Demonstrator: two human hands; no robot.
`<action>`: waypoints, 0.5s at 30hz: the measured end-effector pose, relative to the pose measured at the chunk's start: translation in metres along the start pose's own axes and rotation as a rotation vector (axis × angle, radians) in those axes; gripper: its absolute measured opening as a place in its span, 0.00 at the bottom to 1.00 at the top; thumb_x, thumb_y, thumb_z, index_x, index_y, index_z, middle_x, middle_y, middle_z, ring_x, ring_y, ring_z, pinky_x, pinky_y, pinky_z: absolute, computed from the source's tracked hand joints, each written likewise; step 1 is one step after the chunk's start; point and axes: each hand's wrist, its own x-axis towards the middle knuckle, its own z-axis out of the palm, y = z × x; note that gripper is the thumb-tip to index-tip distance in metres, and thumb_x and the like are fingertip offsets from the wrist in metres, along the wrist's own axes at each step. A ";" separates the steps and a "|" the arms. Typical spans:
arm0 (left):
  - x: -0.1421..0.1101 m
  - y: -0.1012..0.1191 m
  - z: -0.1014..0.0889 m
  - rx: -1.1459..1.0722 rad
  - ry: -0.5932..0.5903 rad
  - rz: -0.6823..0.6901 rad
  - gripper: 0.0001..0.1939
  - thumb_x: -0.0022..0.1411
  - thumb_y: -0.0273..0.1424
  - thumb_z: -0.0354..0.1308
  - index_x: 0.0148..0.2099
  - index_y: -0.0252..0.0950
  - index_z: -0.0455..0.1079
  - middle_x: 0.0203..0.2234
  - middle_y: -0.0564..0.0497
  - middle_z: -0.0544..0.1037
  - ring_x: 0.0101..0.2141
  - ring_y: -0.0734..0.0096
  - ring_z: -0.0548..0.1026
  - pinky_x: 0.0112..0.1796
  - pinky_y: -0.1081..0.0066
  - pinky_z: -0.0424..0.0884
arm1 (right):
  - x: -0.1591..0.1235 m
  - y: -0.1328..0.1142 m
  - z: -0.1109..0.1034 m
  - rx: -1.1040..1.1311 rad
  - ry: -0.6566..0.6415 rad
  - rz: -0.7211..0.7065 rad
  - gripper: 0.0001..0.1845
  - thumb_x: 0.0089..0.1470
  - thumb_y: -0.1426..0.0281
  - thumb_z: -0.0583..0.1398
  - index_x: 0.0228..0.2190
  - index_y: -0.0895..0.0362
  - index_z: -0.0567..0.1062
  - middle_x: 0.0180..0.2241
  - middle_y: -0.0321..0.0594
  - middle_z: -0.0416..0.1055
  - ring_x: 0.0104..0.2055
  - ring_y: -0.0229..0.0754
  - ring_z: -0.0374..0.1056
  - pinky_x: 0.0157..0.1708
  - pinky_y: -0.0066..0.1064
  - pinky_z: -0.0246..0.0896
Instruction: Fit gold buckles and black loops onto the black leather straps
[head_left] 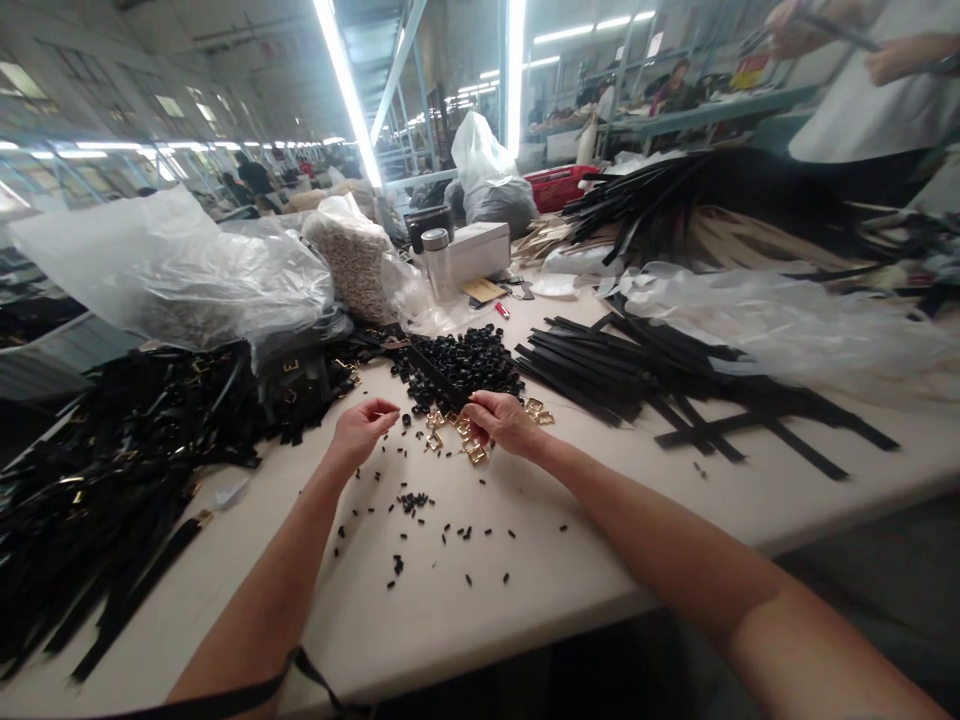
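Note:
My right hand is closed on the end of a black strap, which slants up and left across a heap of small black loops. Gold buckles lie around and beneath its fingers. To the left, my left hand hovers low over the table with thumb and fingertips pinched together; whatever sits between them is too small to make out. A single black loop lies just beyond those fingertips. Tiny black pieces are scattered on the table nearer to me.
Finished-looking black straps with buckles pile up at left. Flat black strips lie at right beside clear plastic sheeting. Behind stand a bag of beige pieces, a clear jar and a white box. Another person stands at far right.

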 end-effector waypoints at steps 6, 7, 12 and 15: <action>0.009 0.000 0.014 0.613 -0.012 0.239 0.04 0.49 0.32 0.60 0.26 0.38 0.73 0.26 0.49 0.75 0.28 0.65 0.70 0.33 0.67 0.64 | 0.000 -0.001 0.001 -0.029 0.040 0.007 0.11 0.58 0.69 0.54 0.24 0.58 0.67 0.17 0.31 0.65 0.17 0.30 0.61 0.17 0.20 0.55; 0.008 0.000 0.016 0.650 -0.001 0.263 0.04 0.49 0.32 0.59 0.26 0.38 0.72 0.26 0.48 0.75 0.28 0.65 0.70 0.34 0.67 0.64 | -0.001 -0.001 0.001 -0.032 0.039 0.008 0.11 0.58 0.69 0.54 0.24 0.58 0.67 0.17 0.31 0.65 0.17 0.30 0.61 0.17 0.20 0.55; -0.006 0.000 0.024 0.420 0.063 0.233 0.06 0.50 0.33 0.60 0.24 0.37 0.70 0.26 0.48 0.75 0.29 0.64 0.72 0.36 0.66 0.66 | -0.003 0.002 0.004 -0.072 -0.035 0.002 0.12 0.58 0.67 0.55 0.24 0.58 0.67 0.19 0.31 0.67 0.17 0.30 0.62 0.17 0.21 0.55; -0.024 0.007 0.036 -0.181 0.034 -0.026 0.11 0.49 0.39 0.64 0.29 0.35 0.71 0.28 0.48 0.77 0.29 0.67 0.75 0.31 0.71 0.68 | -0.006 0.002 0.007 -0.124 -0.058 -0.003 0.12 0.58 0.66 0.55 0.25 0.58 0.69 0.20 0.32 0.69 0.17 0.30 0.63 0.18 0.21 0.56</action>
